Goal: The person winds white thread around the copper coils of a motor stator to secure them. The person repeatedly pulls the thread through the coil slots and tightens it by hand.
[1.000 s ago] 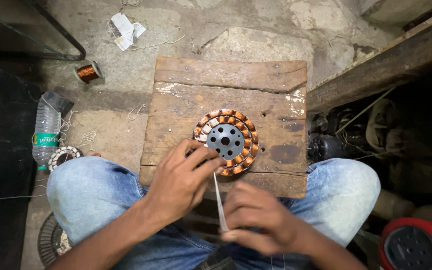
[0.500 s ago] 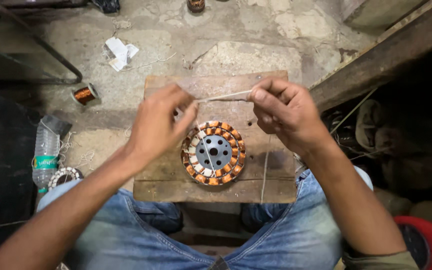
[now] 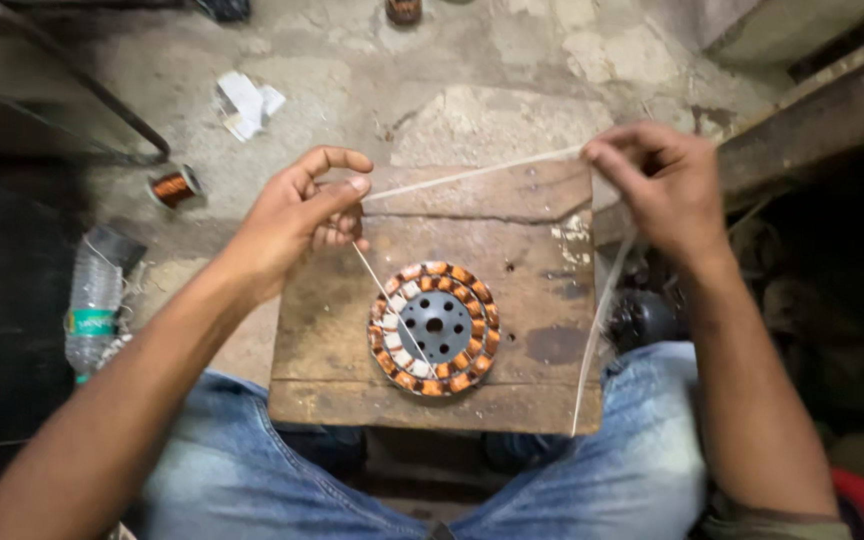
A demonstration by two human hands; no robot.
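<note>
Left hand [image 3: 302, 215] and right hand [image 3: 657, 185] pinching taut white cord [image 3: 472, 175], stator [image 3: 434, 327] beneath, cord's tail blurred

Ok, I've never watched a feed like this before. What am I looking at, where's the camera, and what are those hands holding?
There is no machine here, only a person working with bare hands. The single view comes from a camera worn on the person's head, looking down past their knees in blue jeans.

A worn wooden board lies in front of them. On it rests a round motor stator: a grey metal centre with holes, ringed by copper coils.

The left hand and the right hand each pinch a pale, thin cord stretched between them. From the left hand it runs down to the stator; from the right hand a loose end hangs past the board's edge.

On the concrete floor lie a spool of copper wire, a plastic bottle and crumpled paper.
</note>
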